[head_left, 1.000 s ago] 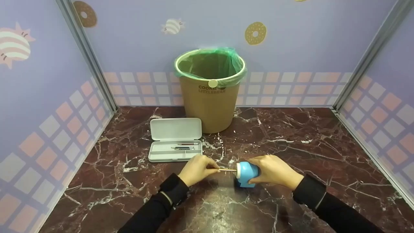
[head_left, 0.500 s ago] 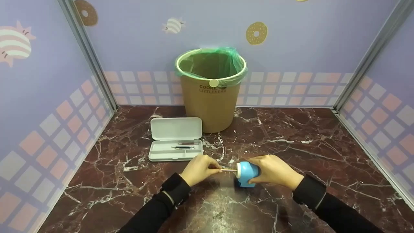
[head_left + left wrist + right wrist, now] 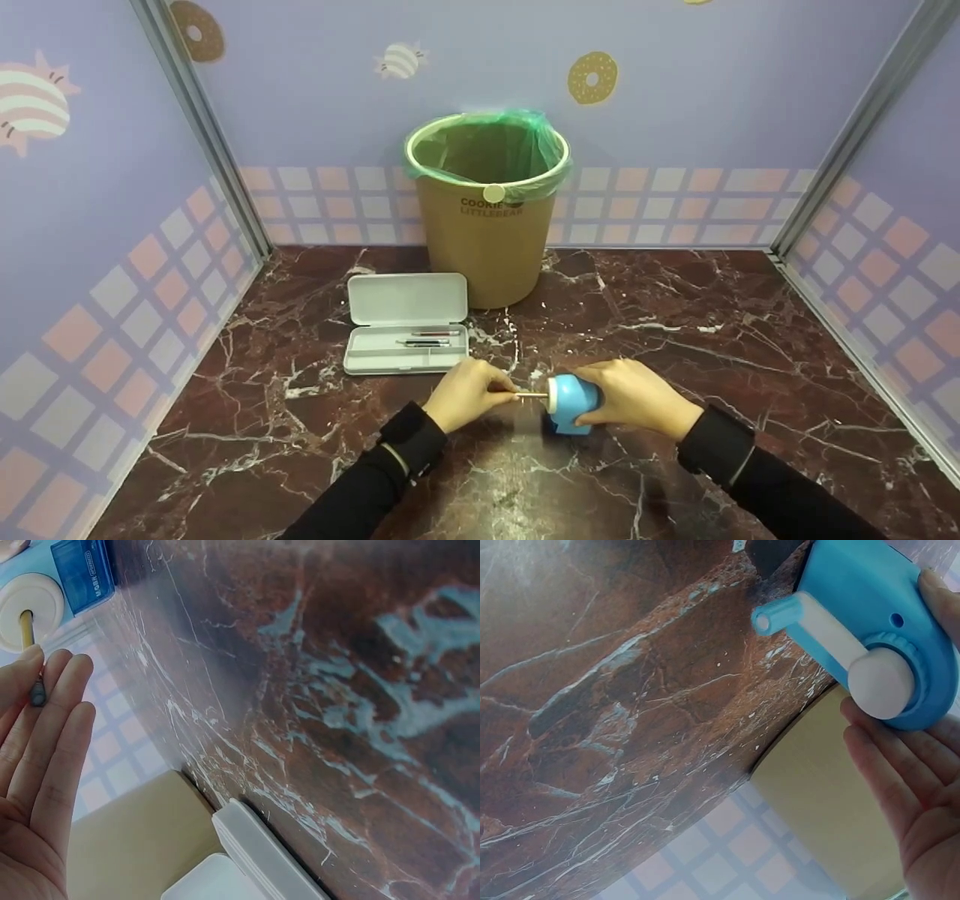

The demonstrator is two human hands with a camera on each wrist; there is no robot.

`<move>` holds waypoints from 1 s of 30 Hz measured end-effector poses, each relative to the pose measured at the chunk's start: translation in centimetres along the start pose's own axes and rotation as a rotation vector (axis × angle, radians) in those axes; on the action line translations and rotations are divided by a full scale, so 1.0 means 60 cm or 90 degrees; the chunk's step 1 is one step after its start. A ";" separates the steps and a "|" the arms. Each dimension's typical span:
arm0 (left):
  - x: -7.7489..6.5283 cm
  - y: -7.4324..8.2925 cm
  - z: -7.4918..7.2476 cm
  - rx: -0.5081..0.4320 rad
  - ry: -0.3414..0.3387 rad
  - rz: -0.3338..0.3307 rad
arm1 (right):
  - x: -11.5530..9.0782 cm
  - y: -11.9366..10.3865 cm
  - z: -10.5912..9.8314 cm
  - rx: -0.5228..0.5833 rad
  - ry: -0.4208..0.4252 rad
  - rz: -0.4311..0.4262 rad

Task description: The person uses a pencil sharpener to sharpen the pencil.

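Observation:
A blue crank pencil sharpener (image 3: 576,401) stands on the marbled tabletop in front of me. My right hand (image 3: 641,397) grips its body from the right, fingers on top and thumb lower down. Its white crank arm with a light-blue knob (image 3: 778,615) shows in the right wrist view, untouched by the fingers. From the left, my left hand (image 3: 466,396) pinches a pencil (image 3: 532,394) between thumb and fingers near its back end. The pencil lies level, its front end hidden inside the round hole of the sharpener's cream-coloured face (image 3: 30,600).
Behind my left hand lies an open white pencil case (image 3: 382,340), its lid raised toward the back. Pencil-like sticks (image 3: 426,343) rest in its upper compartment. A tan waste bin (image 3: 487,247) with a green liner stands at the back wall. Patterned panels surround the table.
My left hand has shifted slightly right, closer to the sharpener, still pinching the pencil. The right hand and the sharpener have stayed in place.

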State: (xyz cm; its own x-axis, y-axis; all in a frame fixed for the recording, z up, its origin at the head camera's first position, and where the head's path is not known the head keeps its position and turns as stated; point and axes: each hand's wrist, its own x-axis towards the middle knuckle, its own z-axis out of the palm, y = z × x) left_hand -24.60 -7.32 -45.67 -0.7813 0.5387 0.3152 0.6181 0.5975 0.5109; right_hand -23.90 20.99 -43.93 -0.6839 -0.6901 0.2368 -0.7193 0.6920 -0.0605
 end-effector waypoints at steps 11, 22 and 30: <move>0.006 -0.001 0.001 -0.007 -0.013 0.000 | 0.001 -0.001 -0.003 0.001 -0.015 0.007; 0.008 0.005 0.007 -0.018 -0.011 0.007 | 0.001 0.000 -0.002 0.012 -0.014 0.009; 0.009 0.007 0.013 -0.010 -0.003 0.016 | 0.004 -0.002 0.000 0.009 -0.013 0.019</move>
State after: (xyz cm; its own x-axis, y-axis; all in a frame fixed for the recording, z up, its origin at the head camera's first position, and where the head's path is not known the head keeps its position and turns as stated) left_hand -24.71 -6.32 -45.89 -0.7651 0.5560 0.3248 0.6360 0.5742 0.5155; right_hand -23.94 20.73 -43.87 -0.7073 -0.6733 0.2155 -0.7001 0.7093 -0.0817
